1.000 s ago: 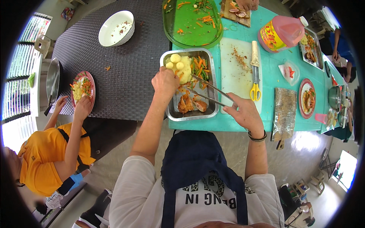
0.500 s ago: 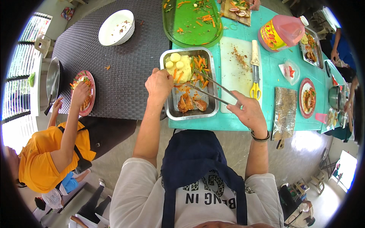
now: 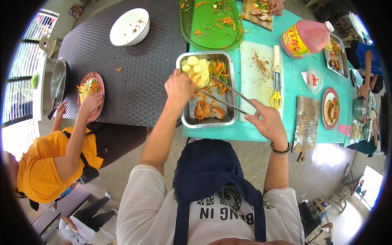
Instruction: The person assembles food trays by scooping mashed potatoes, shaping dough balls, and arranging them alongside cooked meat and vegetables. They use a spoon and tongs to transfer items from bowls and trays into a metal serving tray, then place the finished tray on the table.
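A steel tray (image 3: pixel 185 120) holds yellow mash (image 3: pixel 203 81) topped with pale balls, cut carrots and green vegetables (image 3: pixel 219 70), and browned meat pieces (image 3: pixel 202 110). Over the tray's left edge, my left hand (image 3: pixel 179 89) is closed in a pinch at the mash; its fingertips hide whatever they hold. My right hand (image 3: pixel 269 124) grips metal tongs (image 3: pixel 234 92) from the tray's right side. The tongs' arms are spread, one tip among the vegetables and the other near the tray's middle, by some small carrot bits.
A white cutting board (image 3: pixel 249 73) carries a knife and yellow-handled scissors (image 3: pixel 277 98). Beyond stand a green tray (image 3: pixel 212 30), a white bowl (image 3: pixel 130 27) and a jug of pink liquid (image 3: pixel 305 38). A person in yellow (image 3: pixel 57 163) works at a red-rimmed plate (image 3: pixel 100 107) at left.
My left hand has moved slightly right, its fingers further over the mash. The tongs stay nearly still in the tray. At left, the other person's hand has lowered beside the plate.
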The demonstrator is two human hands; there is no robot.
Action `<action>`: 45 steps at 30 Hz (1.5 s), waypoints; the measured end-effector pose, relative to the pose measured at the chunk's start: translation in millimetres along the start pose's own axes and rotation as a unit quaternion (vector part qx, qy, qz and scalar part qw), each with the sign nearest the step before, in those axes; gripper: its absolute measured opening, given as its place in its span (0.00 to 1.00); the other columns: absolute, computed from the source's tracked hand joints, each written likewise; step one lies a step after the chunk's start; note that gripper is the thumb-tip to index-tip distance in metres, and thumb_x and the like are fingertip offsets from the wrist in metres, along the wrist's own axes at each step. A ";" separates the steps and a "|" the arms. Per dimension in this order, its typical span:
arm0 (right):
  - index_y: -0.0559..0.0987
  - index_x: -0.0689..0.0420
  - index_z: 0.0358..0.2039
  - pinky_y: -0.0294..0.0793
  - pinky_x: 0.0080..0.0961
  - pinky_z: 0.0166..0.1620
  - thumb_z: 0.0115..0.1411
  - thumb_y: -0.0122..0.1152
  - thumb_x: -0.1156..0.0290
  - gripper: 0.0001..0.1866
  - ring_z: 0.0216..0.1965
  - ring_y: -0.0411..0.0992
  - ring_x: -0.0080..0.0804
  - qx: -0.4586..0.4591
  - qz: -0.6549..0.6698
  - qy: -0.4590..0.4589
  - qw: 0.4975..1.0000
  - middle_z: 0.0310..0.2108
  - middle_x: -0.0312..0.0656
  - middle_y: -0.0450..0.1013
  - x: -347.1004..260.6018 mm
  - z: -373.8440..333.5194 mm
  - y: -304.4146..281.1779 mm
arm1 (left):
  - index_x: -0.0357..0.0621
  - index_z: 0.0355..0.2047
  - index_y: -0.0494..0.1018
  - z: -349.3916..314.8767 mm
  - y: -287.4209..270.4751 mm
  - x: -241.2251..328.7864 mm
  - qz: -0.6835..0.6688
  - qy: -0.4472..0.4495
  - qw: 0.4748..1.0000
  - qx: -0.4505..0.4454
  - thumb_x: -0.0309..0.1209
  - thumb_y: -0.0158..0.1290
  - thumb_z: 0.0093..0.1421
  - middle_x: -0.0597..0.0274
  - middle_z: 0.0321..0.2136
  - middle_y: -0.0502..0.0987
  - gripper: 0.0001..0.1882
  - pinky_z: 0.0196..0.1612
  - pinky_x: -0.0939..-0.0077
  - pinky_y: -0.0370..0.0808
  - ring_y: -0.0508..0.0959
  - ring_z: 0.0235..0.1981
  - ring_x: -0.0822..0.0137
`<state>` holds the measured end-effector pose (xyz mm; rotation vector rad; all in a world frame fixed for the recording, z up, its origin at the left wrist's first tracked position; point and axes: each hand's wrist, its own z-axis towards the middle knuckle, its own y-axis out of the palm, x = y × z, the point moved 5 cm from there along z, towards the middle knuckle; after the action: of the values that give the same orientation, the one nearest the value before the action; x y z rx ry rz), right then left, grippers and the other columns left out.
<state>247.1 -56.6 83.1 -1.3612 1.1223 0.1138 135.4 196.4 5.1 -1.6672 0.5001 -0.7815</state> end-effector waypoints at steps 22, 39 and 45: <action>0.74 0.60 0.47 0.66 0.28 0.24 0.50 0.64 0.64 0.24 0.17 0.69 0.35 0.004 0.013 0.060 0.998 0.15 0.43 0.69 5.9 -5.9 -7.4 | 0.41 0.28 0.77 -9.9 13.6 11.8 -0.052 -0.002 0.999 -0.014 0.35 0.55 0.52 0.50 0.35 0.73 0.10 0.33 0.59 0.76 0.79 0.31 0.52; 0.73 0.62 0.47 0.65 0.28 0.22 0.50 0.65 0.66 0.24 0.16 0.69 0.36 0.019 0.021 0.023 0.999 0.14 0.44 0.69 12.0 -12.5 -8.3 | 0.35 0.29 0.77 -2.5 18.3 23.2 -0.035 -0.087 0.995 -0.020 0.36 0.56 0.51 0.47 0.38 0.73 0.14 0.35 0.59 0.77 0.80 0.33 0.51; 0.74 0.60 0.46 0.65 0.28 0.22 0.50 0.65 0.66 0.23 0.16 0.69 0.36 0.015 0.023 0.029 0.999 0.15 0.44 0.69 14.1 -14.4 -13.1 | 0.35 0.29 0.78 -5.9 11.9 16.6 -0.059 -0.149 0.987 -0.002 0.37 0.54 0.51 0.47 0.38 0.75 0.15 0.36 0.59 0.77 0.80 0.32 0.49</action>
<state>254.7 -79.3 85.5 -1.3203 1.2008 0.0908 143.4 178.0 -2.1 -1.7925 0.1956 -0.6010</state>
